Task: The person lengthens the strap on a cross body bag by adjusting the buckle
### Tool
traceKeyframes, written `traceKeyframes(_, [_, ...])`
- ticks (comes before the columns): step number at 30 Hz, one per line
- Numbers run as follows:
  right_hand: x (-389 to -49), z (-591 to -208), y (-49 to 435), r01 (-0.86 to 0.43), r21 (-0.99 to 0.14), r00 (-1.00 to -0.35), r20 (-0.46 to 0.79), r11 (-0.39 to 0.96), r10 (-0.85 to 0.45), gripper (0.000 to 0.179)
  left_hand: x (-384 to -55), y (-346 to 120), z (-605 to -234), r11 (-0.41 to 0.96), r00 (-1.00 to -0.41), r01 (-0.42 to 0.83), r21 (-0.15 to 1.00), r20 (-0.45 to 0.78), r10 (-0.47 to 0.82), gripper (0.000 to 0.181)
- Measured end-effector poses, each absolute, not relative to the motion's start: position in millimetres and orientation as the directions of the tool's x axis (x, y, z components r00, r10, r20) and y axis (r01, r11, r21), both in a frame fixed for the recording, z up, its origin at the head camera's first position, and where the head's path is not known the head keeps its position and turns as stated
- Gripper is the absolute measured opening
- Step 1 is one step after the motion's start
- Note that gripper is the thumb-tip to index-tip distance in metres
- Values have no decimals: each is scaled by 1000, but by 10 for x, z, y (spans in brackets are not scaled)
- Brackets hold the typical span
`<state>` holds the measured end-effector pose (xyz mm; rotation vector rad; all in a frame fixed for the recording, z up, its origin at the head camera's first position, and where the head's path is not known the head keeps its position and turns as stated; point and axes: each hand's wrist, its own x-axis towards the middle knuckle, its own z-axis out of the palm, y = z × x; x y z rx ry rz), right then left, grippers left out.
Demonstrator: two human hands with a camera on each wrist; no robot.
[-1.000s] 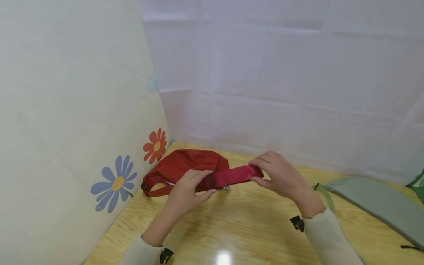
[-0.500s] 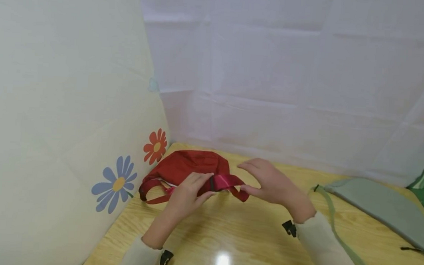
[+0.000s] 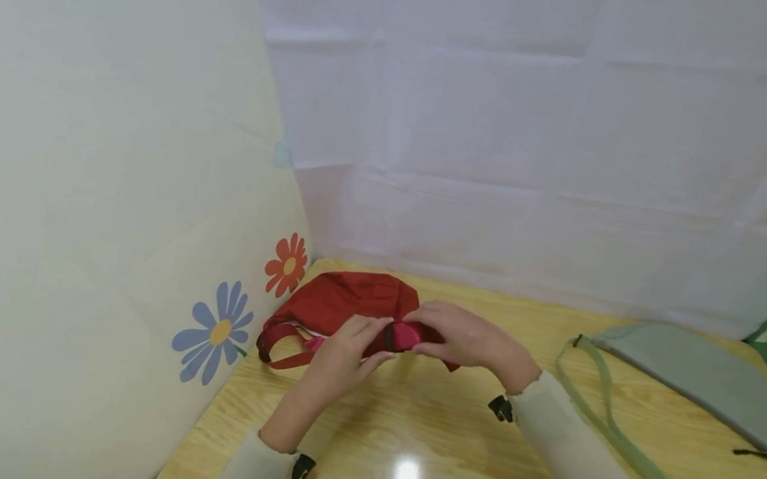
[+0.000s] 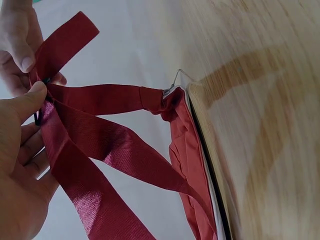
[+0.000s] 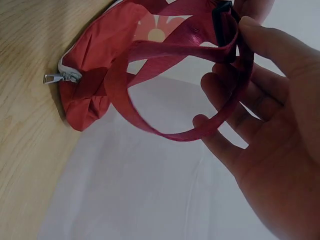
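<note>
A red waist bag [image 3: 348,295] lies on the table near the left corner, its zip pull [image 5: 60,77] showing in the right wrist view. Its dark red webbing strap [image 4: 130,147] is lifted in front of it in loose loops. My left hand [image 3: 340,356] pinches the strap right at a black slider buckle [image 5: 222,25]. Just across the slider, my right hand [image 3: 472,338] holds the strap between thumb and fingers, with a loop of webbing hanging over the fingers. In the head view the two hands' fingertips are close together.
To the right lies a grey-green waist bag [image 3: 695,371], its green strap [image 3: 635,455] trailing toward the front. Cloth walls with printed flowers [image 3: 221,331] enclose the wooden table [image 3: 451,445] at the left and back. Black buckles [image 3: 303,469] hang by both sleeves.
My right hand let go of the strap's stretched loop, which dropped, then moved left and took the strap close to the slider. The left hand kept its hold.
</note>
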<state>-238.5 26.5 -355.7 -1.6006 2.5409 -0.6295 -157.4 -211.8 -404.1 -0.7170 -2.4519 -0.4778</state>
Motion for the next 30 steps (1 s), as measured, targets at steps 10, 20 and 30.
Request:
traceKeyframes(10, [-2365, -3460, 438, -863, -349, -457, 230, 365, -859, 35, -1579, -2185, -4087, 813, -732, 546, 201, 586, 346, 53])
traceKeyframes(20, [-2383, -3405, 591, -877, -302, -461, 301, 375, -835, 35, -1551, -2417, -4155, 836, -744, 502, 221, 604, 286, 54])
traceKeyframes(30, [-2389, -3404, 648, -874, -278, -475, 310, 399, -824, 41, -1512, -2506, -4183, 831, -745, 510, 220, 596, 300, 54])
